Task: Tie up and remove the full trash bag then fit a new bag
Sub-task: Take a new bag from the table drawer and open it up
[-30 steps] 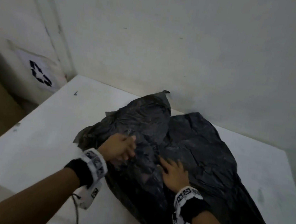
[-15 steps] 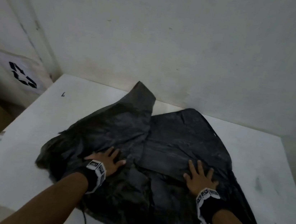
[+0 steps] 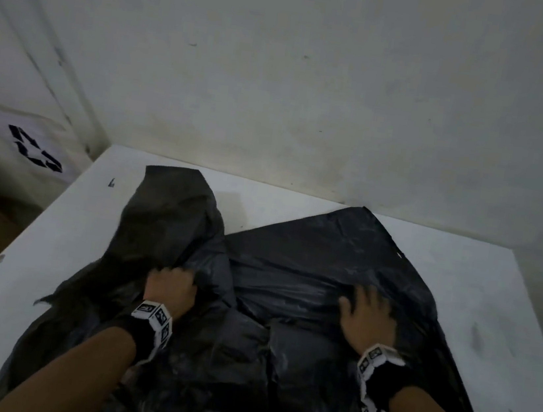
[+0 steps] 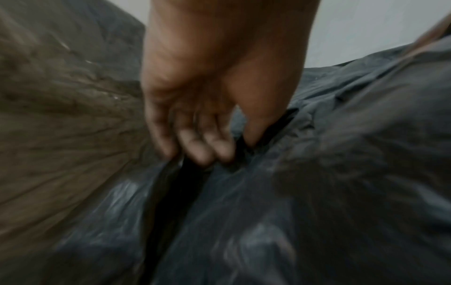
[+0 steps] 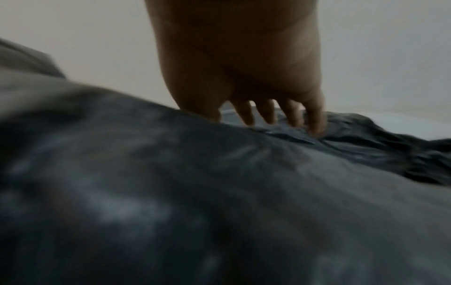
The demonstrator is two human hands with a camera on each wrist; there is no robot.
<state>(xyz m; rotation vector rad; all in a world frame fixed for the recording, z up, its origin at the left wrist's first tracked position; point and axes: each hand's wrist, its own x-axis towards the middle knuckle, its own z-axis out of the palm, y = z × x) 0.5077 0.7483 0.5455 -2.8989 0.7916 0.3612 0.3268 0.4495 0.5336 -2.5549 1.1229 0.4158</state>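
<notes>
1. Crumpled black plastic trash bag (image 3: 305,279) lies spread on white tabletop (image 3: 492,304).
2. Left hand (image 3: 169,291): fingers curled, bunching a bag fold.
3. Right hand (image 3: 369,317): fingers straight, pressing the plastic flat.
4. Far left of left hand: black recycling symbol (image 3: 33,153) on white box; no readable text.

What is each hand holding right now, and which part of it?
The left hand grips a bunched fold of the black trash bag near its middle. The right hand holds nothing; its fingers rest spread on the bag.

Left hand (image 3: 169,291) closed, bunching black trash bag (image 3: 305,279).
Half a second ago lay flat; left flap beyond grip now raised, spread wider.
</notes>
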